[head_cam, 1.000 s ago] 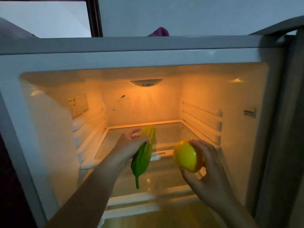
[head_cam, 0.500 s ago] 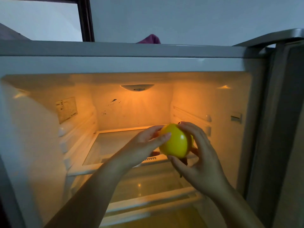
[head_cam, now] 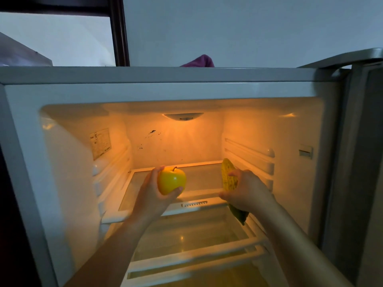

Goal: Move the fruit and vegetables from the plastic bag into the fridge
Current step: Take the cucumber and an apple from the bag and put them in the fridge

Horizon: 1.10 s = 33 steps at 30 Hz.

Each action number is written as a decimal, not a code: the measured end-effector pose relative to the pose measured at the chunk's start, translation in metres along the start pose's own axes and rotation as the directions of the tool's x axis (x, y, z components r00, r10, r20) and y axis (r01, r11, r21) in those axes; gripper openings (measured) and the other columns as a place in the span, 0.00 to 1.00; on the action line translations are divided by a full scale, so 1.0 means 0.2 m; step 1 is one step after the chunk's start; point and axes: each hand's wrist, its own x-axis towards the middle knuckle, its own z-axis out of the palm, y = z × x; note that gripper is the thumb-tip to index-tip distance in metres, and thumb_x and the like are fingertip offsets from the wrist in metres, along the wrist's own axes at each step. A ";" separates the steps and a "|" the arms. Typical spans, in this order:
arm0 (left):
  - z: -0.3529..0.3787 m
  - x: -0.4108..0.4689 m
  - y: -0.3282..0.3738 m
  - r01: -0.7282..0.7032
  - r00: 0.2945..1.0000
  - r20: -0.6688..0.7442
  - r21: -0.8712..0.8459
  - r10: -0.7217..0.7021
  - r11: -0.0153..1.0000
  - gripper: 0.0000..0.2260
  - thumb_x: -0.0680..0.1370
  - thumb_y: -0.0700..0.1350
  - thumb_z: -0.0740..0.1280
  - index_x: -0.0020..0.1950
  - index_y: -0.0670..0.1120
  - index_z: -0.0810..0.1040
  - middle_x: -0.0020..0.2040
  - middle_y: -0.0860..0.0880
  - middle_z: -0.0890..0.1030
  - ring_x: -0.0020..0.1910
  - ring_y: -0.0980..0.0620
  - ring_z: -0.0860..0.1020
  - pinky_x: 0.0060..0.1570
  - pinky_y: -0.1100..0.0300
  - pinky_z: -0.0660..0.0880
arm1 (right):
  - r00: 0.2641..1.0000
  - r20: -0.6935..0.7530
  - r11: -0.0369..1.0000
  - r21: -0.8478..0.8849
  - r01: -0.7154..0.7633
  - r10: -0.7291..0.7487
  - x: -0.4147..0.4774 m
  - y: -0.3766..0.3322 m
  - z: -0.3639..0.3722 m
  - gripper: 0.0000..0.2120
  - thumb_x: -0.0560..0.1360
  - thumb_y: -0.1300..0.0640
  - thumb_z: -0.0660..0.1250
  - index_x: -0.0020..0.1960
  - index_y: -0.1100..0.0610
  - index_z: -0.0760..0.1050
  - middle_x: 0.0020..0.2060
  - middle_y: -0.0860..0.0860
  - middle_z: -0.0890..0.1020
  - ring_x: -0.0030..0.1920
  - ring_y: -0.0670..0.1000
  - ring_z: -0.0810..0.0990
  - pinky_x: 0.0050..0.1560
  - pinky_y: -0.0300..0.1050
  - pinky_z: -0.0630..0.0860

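Head view, apple (head_cam: 171, 181) in left hand (head_cam: 152, 195), corn (head_cam: 229, 176) in right hand (head_cam: 246, 190)

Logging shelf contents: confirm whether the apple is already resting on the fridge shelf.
No: the left hand holds the apple above the shelf.

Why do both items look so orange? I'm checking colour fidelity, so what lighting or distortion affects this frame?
Head view: the amber fridge lamp tints the apple and corn; the room outside stays dim and bluish; wide-angle bending curves the fridge top edge.
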 end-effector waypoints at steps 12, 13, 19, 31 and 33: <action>0.07 0.05 0.00 -0.031 0.999 -0.030 -0.115 0.027 0.993 0.30 0.67 0.50 0.75 0.66 0.51 0.67 0.61 0.48 0.72 0.54 0.49 0.72 0.51 0.55 0.71 | 0.994 -0.112 0.997 0.079 0.024 -0.015 0.07 0.05 -0.03 0.26 0.67 0.53 0.74 0.64 0.52 0.73 0.57 0.51 0.79 0.50 0.48 0.77 0.48 0.42 0.75; 0.09 0.06 0.01 -0.027 1.000 -0.016 -0.134 0.026 0.991 0.30 0.68 0.51 0.75 0.66 0.52 0.67 0.61 0.49 0.72 0.54 0.49 0.72 0.51 0.55 0.72 | 0.990 -0.135 0.997 0.062 0.036 -0.027 0.08 0.06 -0.04 0.24 0.68 0.54 0.73 0.63 0.52 0.74 0.57 0.51 0.80 0.50 0.49 0.78 0.49 0.42 0.75; 0.16 0.04 0.02 -0.107 0.994 -0.039 -0.019 0.106 0.994 0.31 0.66 0.51 0.76 0.65 0.50 0.69 0.59 0.48 0.73 0.51 0.52 0.71 0.46 0.59 0.68 | 0.999 0.000 0.972 -0.231 0.045 -0.046 0.06 0.17 -0.02 0.16 0.71 0.50 0.68 0.58 0.52 0.75 0.53 0.50 0.80 0.52 0.52 0.78 0.53 0.49 0.77; 0.17 0.02 0.01 -0.137 0.991 -0.001 0.032 0.137 0.990 0.33 0.66 0.54 0.75 0.67 0.52 0.66 0.63 0.50 0.71 0.52 0.55 0.69 0.46 0.60 0.68 | 0.974 -0.208 0.993 -0.095 0.074 -0.093 0.12 0.27 0.09 0.16 0.77 0.56 0.62 0.65 0.54 0.70 0.61 0.50 0.75 0.59 0.51 0.74 0.58 0.49 0.73; 0.16 0.02 0.00 -0.140 0.990 -0.002 0.036 0.140 0.990 0.33 0.66 0.54 0.75 0.67 0.52 0.66 0.63 0.50 0.71 0.52 0.55 0.70 0.46 0.60 0.68 | 0.967 -0.240 0.990 -0.129 0.057 -0.087 0.13 0.29 0.10 0.16 0.77 0.55 0.62 0.64 0.53 0.71 0.61 0.50 0.76 0.58 0.52 0.74 0.57 0.50 0.75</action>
